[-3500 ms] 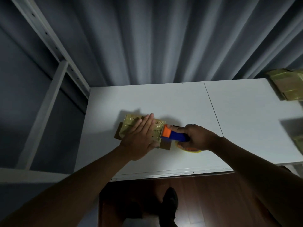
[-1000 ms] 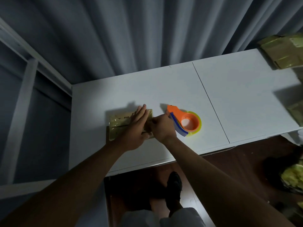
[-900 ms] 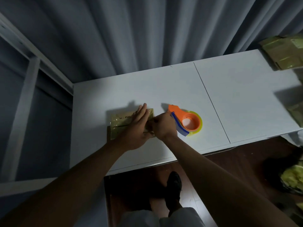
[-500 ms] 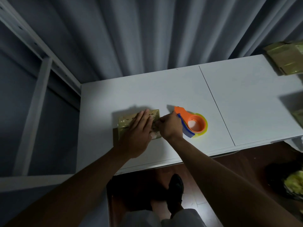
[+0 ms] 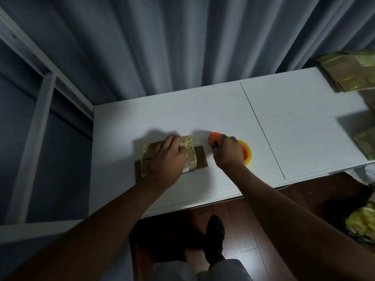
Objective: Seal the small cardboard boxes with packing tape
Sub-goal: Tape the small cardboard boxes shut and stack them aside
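Since the frame half a second back, right hand (image 5: 228, 152) has left the box end and gone to the orange and blue plastic tape dispenser (image 5: 215, 138); fingers now curled round its handle, grasping it. Dispenser's yellow-rimmed roll shows past the knuckles.

Left hand (image 5: 166, 157) lies on top of the small tape-wrapped cardboard box (image 5: 189, 154), fingers bent over the far edge, holding it down. Box sits on the white tabletop (image 5: 203, 110) left of the dispenser, just apart from it. Brown flat cardboard piece (image 5: 199, 158) sticks out from under the box on the right and front left.

Left hand hides most of the box top; right hand hides the dispenser body.

Surroundings: grey pleated curtain (image 5: 182, 41) behind the table; white metal shelf frame (image 5: 40, 110) at left. Stack of taped brown boxes (image 5: 349, 76) at the far right corner of the table. Dark shoe (image 5: 215, 228) on wooden floor below the table edge.
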